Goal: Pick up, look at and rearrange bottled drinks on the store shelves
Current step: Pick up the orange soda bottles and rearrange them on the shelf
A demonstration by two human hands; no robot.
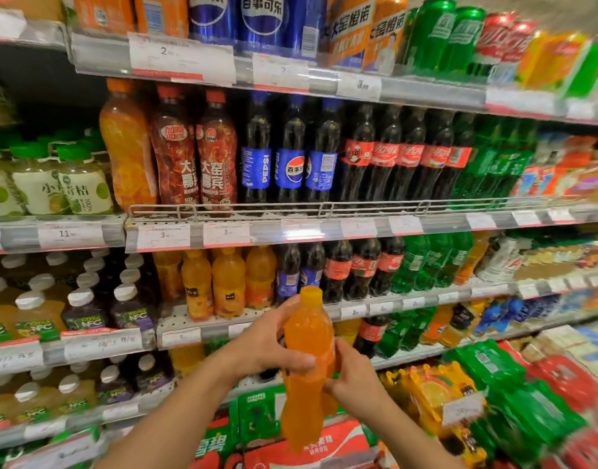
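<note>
down in front of the shelves, the orange bottle (pixel 307 363) stands up tall, cap on top. left hand (pixel 270 346) wraps its upper part, right hand (pixel 351 377) grips lower down. more orange bottles (pixel 226 282) sit just above and left, nearer the left hand.

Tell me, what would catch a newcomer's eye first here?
First, the orange soda bottle held upright at bottom centre, gripped by the left hand and the right hand. Behind it, the shelf at mid height shows blue-labelled Pepsi bottles beside red-labelled Coca-Cola bottles.
</note>
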